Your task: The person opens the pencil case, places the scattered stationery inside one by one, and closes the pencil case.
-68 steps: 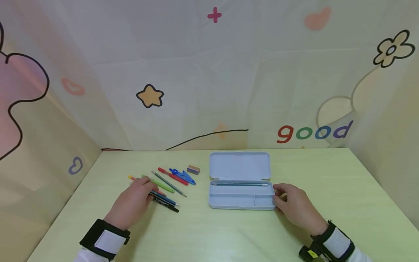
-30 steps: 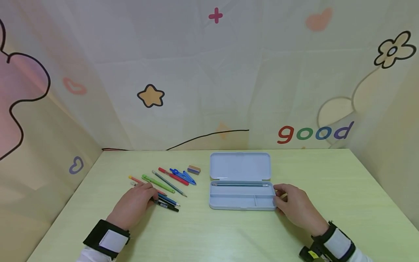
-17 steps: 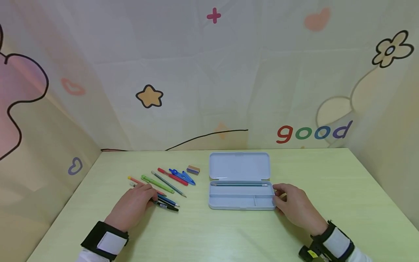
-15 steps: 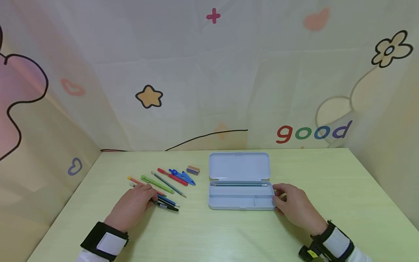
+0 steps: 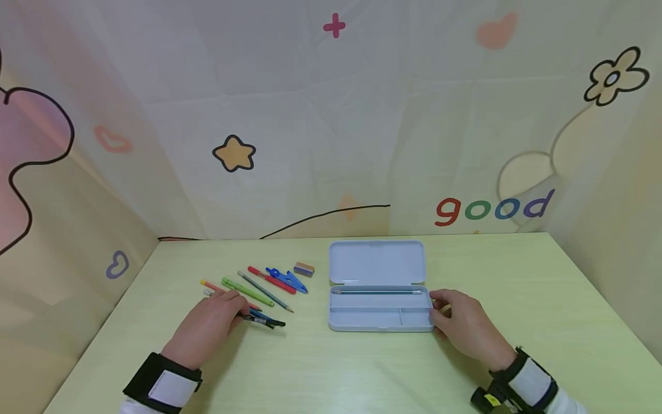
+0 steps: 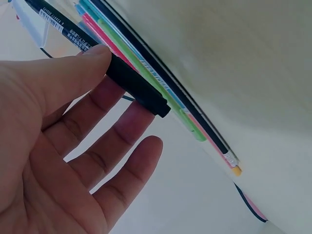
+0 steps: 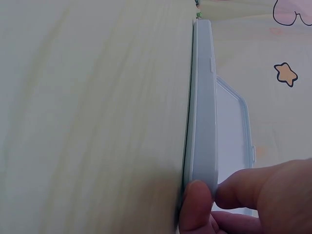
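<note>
My left hand [image 5: 207, 328] pinches a black pen [image 6: 131, 80] between thumb and fingertips, its other fingers spread beneath in the left wrist view. In the head view, that pen's far end pokes out past the fingers, beside a blue pencil [image 5: 266, 316]. On the right, my right hand [image 5: 470, 328] grips the near right side of a pale blue pencil case [image 5: 362, 318], thumb and fingers on its wall [image 7: 204, 122]. The case lies open with its lid [image 5: 377, 263] folded back. One dark green pencil [image 5: 377, 292] lies in its long rear compartment.
Behind my left hand lie an orange-red pencil [image 5: 211, 285], a green pen [image 5: 248, 291], another dark green pencil [image 5: 266, 292], a red pen [image 5: 273, 280], a blue compass [image 5: 288, 280] and an eraser [image 5: 304, 269]. A printed curtain [image 5: 310, 115] hangs behind the table.
The black pen's far end has lifted and swung towards the back, over the blue pencil. Earlier, my left hand shifted slightly towards me. My right hand stays on the case.
</note>
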